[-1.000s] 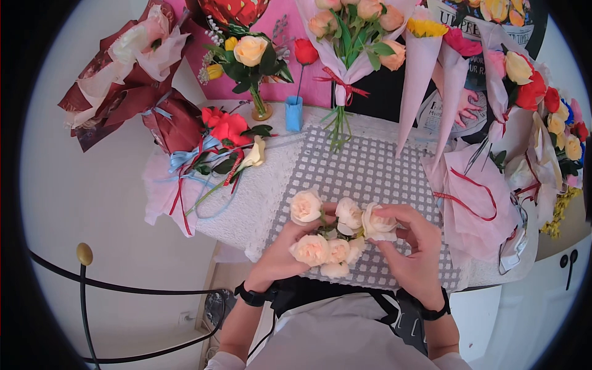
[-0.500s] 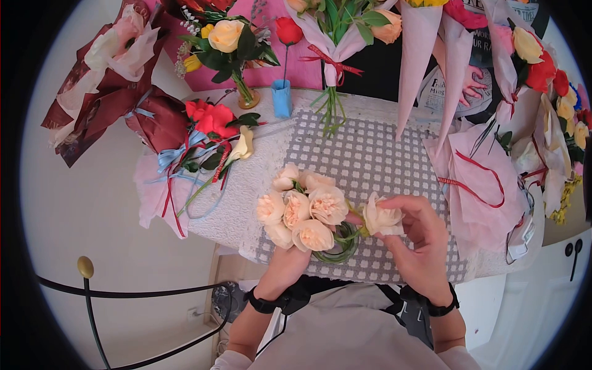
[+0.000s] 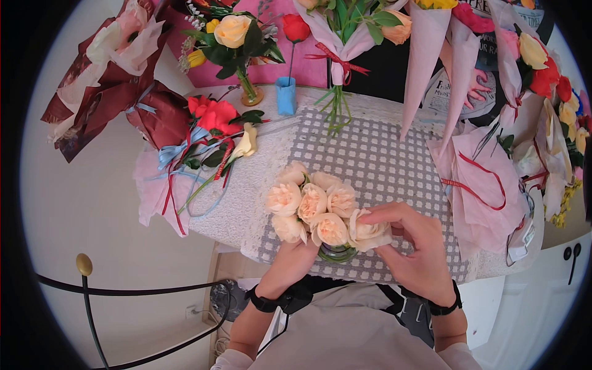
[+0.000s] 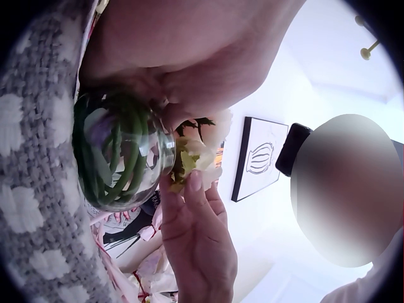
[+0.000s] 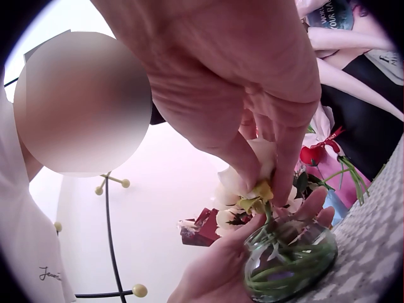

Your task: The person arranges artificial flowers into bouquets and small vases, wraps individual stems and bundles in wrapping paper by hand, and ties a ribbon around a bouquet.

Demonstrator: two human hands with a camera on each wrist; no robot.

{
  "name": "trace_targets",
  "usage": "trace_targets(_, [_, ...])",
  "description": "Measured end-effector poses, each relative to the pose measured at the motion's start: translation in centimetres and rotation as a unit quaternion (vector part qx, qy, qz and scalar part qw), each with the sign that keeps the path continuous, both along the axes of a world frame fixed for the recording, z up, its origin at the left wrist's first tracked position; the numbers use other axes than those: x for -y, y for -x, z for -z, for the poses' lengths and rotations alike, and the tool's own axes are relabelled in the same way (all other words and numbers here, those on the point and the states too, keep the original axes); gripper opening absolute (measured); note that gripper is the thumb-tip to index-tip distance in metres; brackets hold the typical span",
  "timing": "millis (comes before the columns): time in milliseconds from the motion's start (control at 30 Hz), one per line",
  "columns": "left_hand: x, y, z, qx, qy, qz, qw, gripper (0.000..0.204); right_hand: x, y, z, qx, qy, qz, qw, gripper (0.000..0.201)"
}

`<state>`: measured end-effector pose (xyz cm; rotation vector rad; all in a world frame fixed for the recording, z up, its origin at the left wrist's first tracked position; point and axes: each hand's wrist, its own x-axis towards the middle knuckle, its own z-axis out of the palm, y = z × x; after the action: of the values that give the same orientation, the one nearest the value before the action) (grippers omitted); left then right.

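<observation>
Wrapped bouquets point(image 3: 154, 117) crowd the checked mat point(image 3: 370, 160) around the glass vase point(image 3: 337, 252), cupped by the left hand point(image 3: 295, 259), while the right hand point(image 3: 410, 246) pinches a peach rose point(image 3: 368, 233).

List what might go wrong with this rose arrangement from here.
1. The glass vase is round, small and top-heavy with peach roses; it may tip if the left hand lets go.
2. The right hand pinches the last rose near its head; pressing could bruise petals.
</observation>
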<state>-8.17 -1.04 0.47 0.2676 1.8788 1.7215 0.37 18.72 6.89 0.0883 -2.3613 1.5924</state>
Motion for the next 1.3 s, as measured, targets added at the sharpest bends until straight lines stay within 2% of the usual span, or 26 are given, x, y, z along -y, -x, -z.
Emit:
trace_targets(67, [0.2,0.4,0.5,-0.045,-0.004,0.046,0.998,0.04,0.0,0.2,-0.1,0.007,-0.004,-0.005,1.0,0.046])
trace_targets(300, [0.1,0.9,1.6,-0.064,-0.042,0.06,0.995,0.04,0.2,0.2,-0.2,0.024,-0.026,0.001,0.999,0.036])
trace_targets(533, [0.4,1.6,2.3,-0.103,-0.057,0.11,0.987,0.045,0.0,0.0,0.4,0.04,-0.028,0.007,0.999,0.027])
trace_targets(600, [0.6,1.8,2.3,-0.117,-0.044,0.12,0.985,0.046,-0.1,-0.1,1.1,0.035,-0.012,0.007,0.999,0.029])
trace_targets(700, [1.3,1.8,2.3,-0.07,-0.075,0.13,0.986,0.047,0.2,-0.8,1.1,0.021,-0.024,0.014,0.999,0.035])
trace_targets(767, [2.0,1.5,2.3,0.02,-0.148,0.111,0.983,0.052,0.5,-1.2,1.3,0.007,-0.036,0.017,0.999,0.038])
trace_targets(800, [2.4,1.5,2.2,0.019,-0.148,0.111,0.982,0.052,0.6,-1.4,1.4,-0.008,-0.047,0.021,0.999,0.042])
trace_targets(833, [2.8,1.4,1.9,-0.013,-0.153,0.135,0.979,0.055,0.6,-1.6,1.5,-0.008,-0.046,0.021,0.999,0.042])
trace_targets(900, [2.9,1.3,1.0,-0.047,-0.156,0.158,0.974,0.059,0.5,-1.9,1.6,-0.039,-0.111,0.008,0.993,0.046])
trace_targets(967, [2.8,1.2,0.1,-0.152,-0.088,0.201,0.964,0.063,0.6,-2.1,1.7,-0.049,-0.116,0.006,0.992,0.048])
trace_targets(1067, [2.5,0.7,0.2,-0.2,-0.07,0.182,0.96,0.063,0.6,-2.4,2.4,-0.07,-0.123,0.003,0.99,0.051])
trace_targets(1300, [2.4,0.5,1.4,-0.163,-0.064,0.144,0.974,0.07,0.8,-2.4,2.2,-0.138,-0.159,0.006,0.978,0.056])
